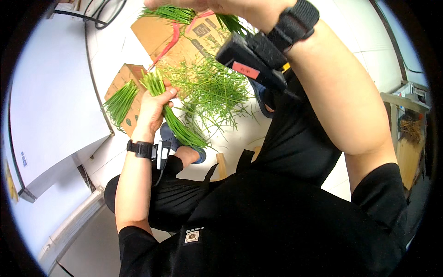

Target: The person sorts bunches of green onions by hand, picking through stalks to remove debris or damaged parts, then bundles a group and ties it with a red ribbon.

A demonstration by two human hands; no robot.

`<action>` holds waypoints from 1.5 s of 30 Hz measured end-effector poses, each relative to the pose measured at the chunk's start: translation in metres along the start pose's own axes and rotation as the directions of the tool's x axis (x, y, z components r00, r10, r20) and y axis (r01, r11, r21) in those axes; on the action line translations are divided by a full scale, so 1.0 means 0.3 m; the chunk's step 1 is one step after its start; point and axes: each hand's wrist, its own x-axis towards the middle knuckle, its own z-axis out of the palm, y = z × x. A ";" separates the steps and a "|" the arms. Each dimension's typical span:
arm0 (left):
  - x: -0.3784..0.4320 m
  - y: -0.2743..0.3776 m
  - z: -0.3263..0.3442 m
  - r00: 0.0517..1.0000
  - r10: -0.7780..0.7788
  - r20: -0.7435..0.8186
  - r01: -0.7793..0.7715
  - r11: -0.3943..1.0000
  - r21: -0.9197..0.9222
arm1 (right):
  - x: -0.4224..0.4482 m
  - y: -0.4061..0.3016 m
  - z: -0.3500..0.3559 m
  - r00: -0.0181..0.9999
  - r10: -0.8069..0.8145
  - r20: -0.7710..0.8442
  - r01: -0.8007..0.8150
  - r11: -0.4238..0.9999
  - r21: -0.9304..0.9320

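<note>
My left hand (155, 105) is closed around a bunch of long green stems that look like garlic chives (183, 126). Their pale cut ends point up and away, and the green tips hang down towards my foot. At the top edge, my right hand (204, 4) reaches across above another green bunch (169, 14); the frame cuts it off, so its grip is hidden. Between my feet and the cardboard lies a loose, tangled heap of stems (218, 86). A neat bunch (123, 102) rests on a cardboard box (133, 74) left of my left hand.
Flattened cardboard (145, 33) with red plastic strips (169, 45) lies on the white tiled floor (110, 52). A white cabinet-like appliance (59, 86) stands at left. On the right is a wooden frame (405, 102) with items. Blue clogs (169, 133) are on my feet.
</note>
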 end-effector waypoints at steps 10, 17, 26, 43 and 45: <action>-0.154 0.275 -0.013 0.959 0.218 -0.179 -0.251 0.950 -0.188 | 0.011 -0.005 0.233 0.892 0.316 0.323 -0.277 0.947 -0.162; -0.132 0.253 0.035 0.959 0.221 -0.177 -0.266 0.918 -0.295 | -0.048 -0.006 0.298 0.846 0.303 0.439 -0.353 0.935 0.034; -0.139 0.333 -0.033 0.900 0.317 -0.298 -0.404 0.862 -0.305 | -0.041 0.015 0.316 0.761 0.353 0.544 -0.446 0.894 0.045; -0.116 0.282 -0.039 0.906 0.369 -0.206 -0.407 0.892 -0.197 | -0.049 0.008 0.325 0.868 0.255 0.426 -0.295 0.955 0.029; -0.108 0.276 -0.036 0.910 0.365 -0.198 -0.403 0.890 -0.212 | -0.033 0.008 0.299 0.844 0.285 0.454 -0.284 0.956 -0.073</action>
